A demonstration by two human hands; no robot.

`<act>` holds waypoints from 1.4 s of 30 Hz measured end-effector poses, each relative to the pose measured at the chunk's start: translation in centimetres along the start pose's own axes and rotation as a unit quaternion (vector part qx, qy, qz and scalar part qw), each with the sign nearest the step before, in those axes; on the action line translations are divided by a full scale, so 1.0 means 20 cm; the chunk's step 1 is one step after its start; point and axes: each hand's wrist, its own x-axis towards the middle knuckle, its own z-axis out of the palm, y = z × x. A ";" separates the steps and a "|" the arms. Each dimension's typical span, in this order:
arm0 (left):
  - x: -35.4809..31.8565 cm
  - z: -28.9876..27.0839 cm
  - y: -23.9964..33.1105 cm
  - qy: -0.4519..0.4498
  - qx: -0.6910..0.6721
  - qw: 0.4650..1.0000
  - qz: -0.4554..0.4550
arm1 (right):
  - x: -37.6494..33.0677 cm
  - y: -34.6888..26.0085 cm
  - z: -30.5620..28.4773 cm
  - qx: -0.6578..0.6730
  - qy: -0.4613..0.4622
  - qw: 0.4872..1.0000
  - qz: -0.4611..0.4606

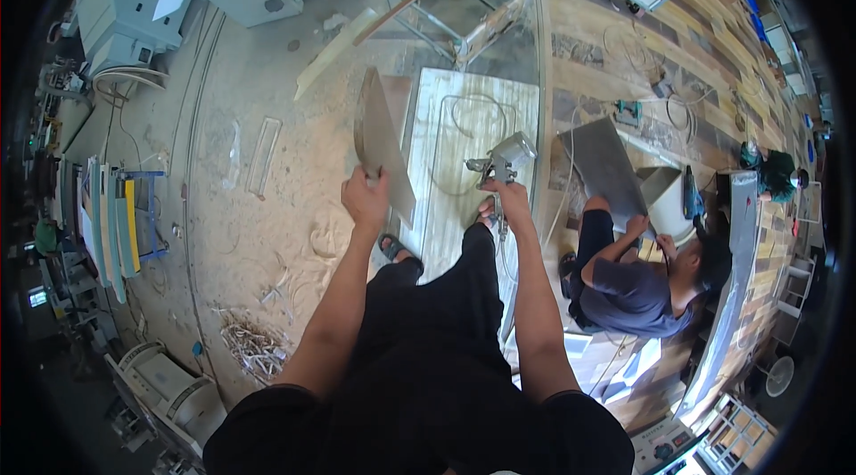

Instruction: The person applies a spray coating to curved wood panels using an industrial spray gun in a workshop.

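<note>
My left hand (365, 198) is closed on the near end of a thin brown-grey panel (383, 149), which stands on edge and tilts. Its surface is a little blurred. In my right hand (510, 198) is a metal spray gun (489, 166) with a silver cup on top, its nozzle toward the panel. The hose (503, 252) hangs down below that hand. Under the gun lies a pale, streaked board (468, 127) on the floor, and my sandalled feet are beside and on it.
A co-worker (637, 283) sits close on my right, holding a dark panel (602, 163). Ahead stands a metal frame (455, 29) with a wooden strip across it. Hoses (571, 154) trail over the floor. Wood shavings (254, 346) are piled at lower left; machines (134, 2) stand far left.
</note>
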 end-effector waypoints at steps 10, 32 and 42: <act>0.07 0.15 0.15 0.016 -0.026 0.995 -0.092 | 0.85 -0.11 -0.44 -0.072 0.160 0.983 0.051; -0.05 0.15 0.33 0.110 -0.037 0.965 -0.237 | 1.66 -1.30 -0.57 0.193 -0.022 0.981 -0.032; 0.04 0.12 0.19 0.067 0.004 0.972 -0.227 | 1.66 -1.14 -0.93 0.007 0.186 0.979 -0.081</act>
